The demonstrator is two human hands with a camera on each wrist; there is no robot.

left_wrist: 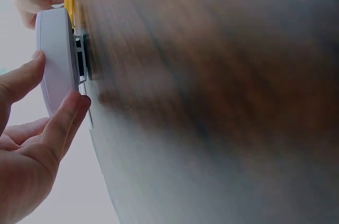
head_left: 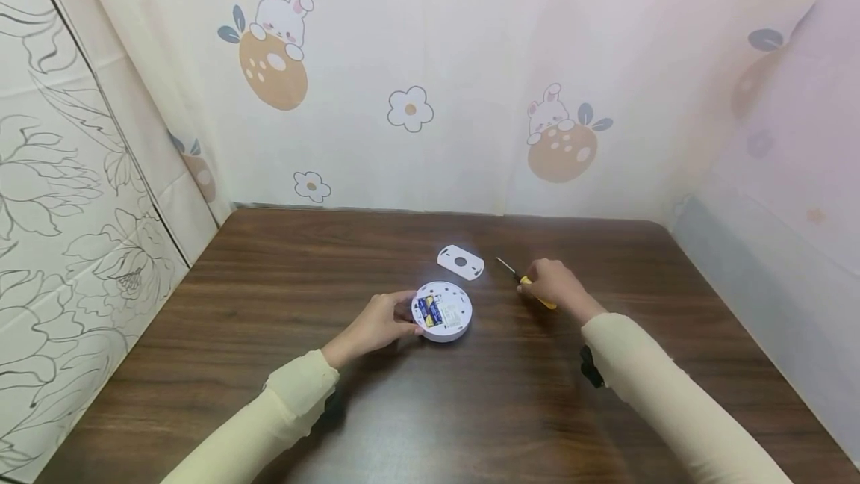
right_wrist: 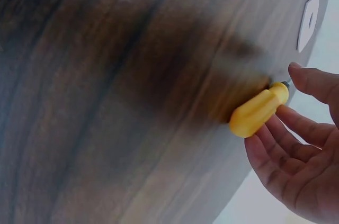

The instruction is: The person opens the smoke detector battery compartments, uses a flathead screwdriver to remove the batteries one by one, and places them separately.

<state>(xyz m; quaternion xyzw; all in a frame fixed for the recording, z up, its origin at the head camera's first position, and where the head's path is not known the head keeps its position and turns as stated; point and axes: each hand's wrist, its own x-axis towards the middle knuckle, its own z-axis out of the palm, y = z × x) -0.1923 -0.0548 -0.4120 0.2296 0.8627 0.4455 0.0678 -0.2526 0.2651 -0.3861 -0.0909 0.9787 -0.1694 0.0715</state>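
Observation:
A round white smoke alarm (head_left: 454, 314) sits on the table with its back face up, showing blue-and-yellow batteries (head_left: 428, 311) in an uncovered compartment. My left hand (head_left: 376, 323) grips its left edge between thumb and fingers; the left wrist view shows the alarm's side wall (left_wrist: 55, 60). To the right lies a screwdriver (head_left: 546, 302) with a yellow handle (right_wrist: 259, 112), its tip pointing away and to the left. My right hand (head_left: 556, 284) is at that handle. Its fingers touch the handle from one side, while the thumb stands apart from it.
A white oblong mounting plate (head_left: 460, 262) with a central hole lies just behind the alarm. The brown wooden table (head_left: 302, 260) ends at a patterned curtain (head_left: 470, 163) at the back. More printed cloth hangs on the left and right.

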